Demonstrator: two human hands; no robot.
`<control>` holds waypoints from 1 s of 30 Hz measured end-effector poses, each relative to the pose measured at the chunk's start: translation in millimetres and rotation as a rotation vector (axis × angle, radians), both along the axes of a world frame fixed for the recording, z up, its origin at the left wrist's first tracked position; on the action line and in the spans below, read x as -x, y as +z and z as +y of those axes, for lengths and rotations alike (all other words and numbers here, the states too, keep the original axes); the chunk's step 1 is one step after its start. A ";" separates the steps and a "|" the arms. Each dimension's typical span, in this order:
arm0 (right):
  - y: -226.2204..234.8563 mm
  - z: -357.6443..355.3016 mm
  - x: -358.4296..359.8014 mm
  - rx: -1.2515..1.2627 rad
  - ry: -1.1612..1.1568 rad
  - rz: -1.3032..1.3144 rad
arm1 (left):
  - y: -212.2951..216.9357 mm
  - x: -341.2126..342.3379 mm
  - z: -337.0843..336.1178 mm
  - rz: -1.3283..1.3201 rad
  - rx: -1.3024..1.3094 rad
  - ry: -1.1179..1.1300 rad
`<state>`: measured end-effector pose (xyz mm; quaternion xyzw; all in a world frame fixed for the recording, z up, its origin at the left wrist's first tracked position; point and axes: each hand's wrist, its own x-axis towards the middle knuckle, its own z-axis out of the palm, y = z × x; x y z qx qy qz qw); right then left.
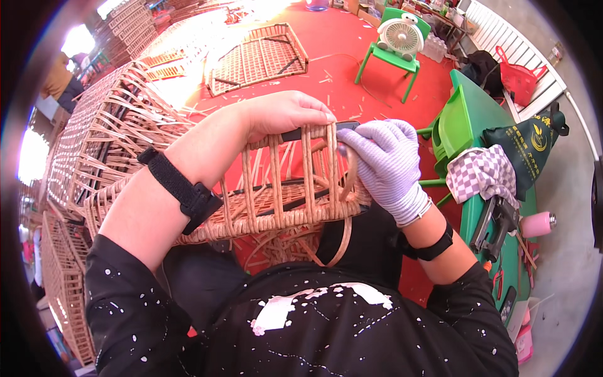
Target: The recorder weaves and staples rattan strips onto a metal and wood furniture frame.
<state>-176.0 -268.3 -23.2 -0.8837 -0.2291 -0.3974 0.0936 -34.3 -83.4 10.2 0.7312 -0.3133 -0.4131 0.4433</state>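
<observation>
On the lap, both hands (pixel 286 113) (pixel 383 163) pinch the sideways-lying wicker basket's (pixel 276 201) upright rim strands.

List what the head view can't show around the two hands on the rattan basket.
- Left hand fingertips: hidden behind the basket rim.
- Right hand grip on the cane strip: glove covers it.
- Basket's underside: blocked by its own weave.
- Stacked frames upper left: washed out by glare.

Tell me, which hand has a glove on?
The right hand wears a pale purple knitted glove. The left hand is bare, with only a black strap on its wrist. Both grip the wicker basket.
</observation>
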 end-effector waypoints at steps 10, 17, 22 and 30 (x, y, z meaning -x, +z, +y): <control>34.0 -5.9 -37.8 -0.048 0.097 0.016 | 0.6 3.3 0.8 -0.118 0.008 0.030; -0.2 -14.0 -83.8 -0.578 0.129 0.589 | 0.7 4.7 -0.4 -0.159 0.131 0.138; -10.6 -22.8 -96.1 -0.924 0.218 1.102 | 2.3 11.5 0.3 -0.116 0.118 0.122; -51.4 -35.9 -92.0 -0.858 0.252 1.100 | 6.6 19.8 -1.8 -0.565 0.116 0.000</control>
